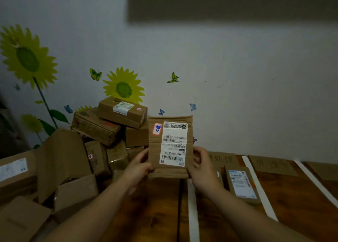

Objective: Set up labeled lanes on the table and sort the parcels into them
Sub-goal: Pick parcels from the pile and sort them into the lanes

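Held parcel: a flat brown cardboard parcel (170, 146) stands upright in the air between both hands, above the dark wooden table (155, 205).
Left hand: the left hand (138, 166) grips the lower left edge of the parcel, with the fingers curled round it and close together.
Right hand: the right hand (201, 166) grips the lower right edge in the same way, fingers curled and together.
Label: a white shipping label (174, 144) with barcodes faces the camera, between the fingers of both hands and above them. A small red-edged sticker (157, 129) sits above the left fingers.
Pile: many brown cardboard boxes (91, 141) are heaped behind and left of the left fingers.
Lanes: white tape strips (193, 214) lie on the table below the right fingers. A cardboard sign (223, 159) with handwritten characters lies just behind them.
Sorted parcel: a small brown parcel (242, 184) lies flat between two strips, near the right fingers but apart from them.
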